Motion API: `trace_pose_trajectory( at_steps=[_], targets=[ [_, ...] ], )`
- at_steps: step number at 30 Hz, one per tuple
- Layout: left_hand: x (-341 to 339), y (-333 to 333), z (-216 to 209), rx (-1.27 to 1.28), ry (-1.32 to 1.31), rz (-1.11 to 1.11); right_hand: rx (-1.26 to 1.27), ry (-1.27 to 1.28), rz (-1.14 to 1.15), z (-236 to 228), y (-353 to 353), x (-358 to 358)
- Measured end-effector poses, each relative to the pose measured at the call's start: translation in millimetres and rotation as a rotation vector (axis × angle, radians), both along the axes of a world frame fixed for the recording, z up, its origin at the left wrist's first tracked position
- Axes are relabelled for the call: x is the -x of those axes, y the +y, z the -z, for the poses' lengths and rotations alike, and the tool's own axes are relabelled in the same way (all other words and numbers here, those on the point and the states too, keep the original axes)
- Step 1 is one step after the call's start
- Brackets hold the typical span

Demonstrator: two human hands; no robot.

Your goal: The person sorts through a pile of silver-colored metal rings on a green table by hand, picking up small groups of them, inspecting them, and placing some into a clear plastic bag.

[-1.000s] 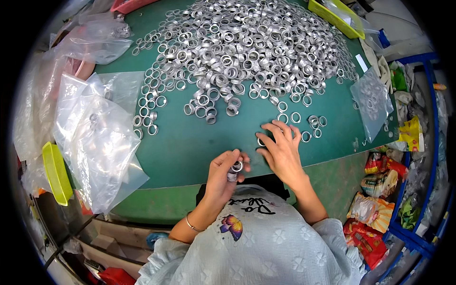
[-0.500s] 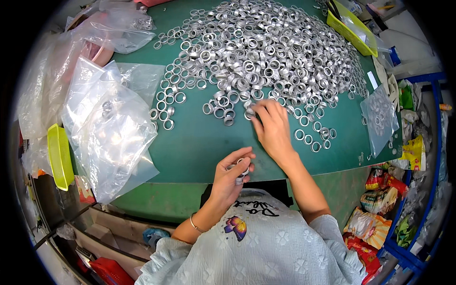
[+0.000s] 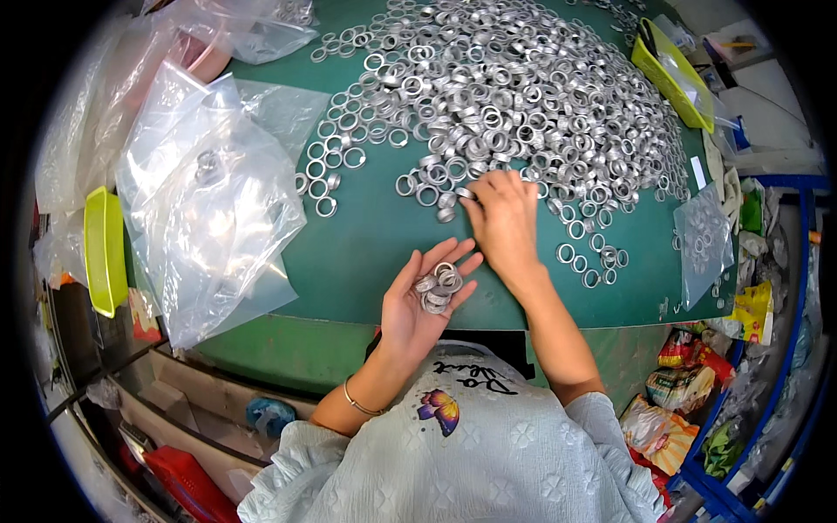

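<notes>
A large heap of silvery metal rings (image 3: 523, 105) spreads over the green table, with loose ones along its near edge. Palm up near the table's front edge, my left hand (image 3: 418, 305) cups several metal rings (image 3: 440, 286), its fingers partly spread around them. My right hand (image 3: 506, 218) is at the heap's near edge, back of the hand up. Between its thumb and fingertips is a metal ring (image 3: 466, 193); the other fingers curl out of sight underneath. A few loose rings (image 3: 593, 257) lie to the right of that hand.
Clear plastic bags (image 3: 209, 218) cover the table's left side, beside a narrow yellow-green basket (image 3: 105, 253). A small bag of rings (image 3: 702, 244) lies at the right edge. Another yellow-green basket (image 3: 667, 78) stands far right. A blue rack (image 3: 806, 261) and colourful packages (image 3: 689, 383) are at right.
My left hand has opened out from a closed grip, showing the rings in its palm, and moved slightly up. The right hand stays at the heap's edge. The whole view has shifted a little.
</notes>
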State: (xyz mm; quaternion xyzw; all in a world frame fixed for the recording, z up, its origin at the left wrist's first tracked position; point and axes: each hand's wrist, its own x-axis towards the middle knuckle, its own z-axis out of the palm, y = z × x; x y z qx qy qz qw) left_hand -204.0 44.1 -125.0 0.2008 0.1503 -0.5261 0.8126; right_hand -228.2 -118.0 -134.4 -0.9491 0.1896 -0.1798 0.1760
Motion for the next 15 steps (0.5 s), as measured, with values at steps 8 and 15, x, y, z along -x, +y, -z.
trace_pose_trajectory(
  at_steps=[8, 15],
  targets=[
    [-3, 3, 0, 0.129, -0.049, -0.021, -0.525, -0.219, -0.107, -40, 13, 38],
    [4, 11, 15, 0.153, -0.071, -0.031, -0.531, -0.212, -0.166, -47, 20, 40]
  ],
)
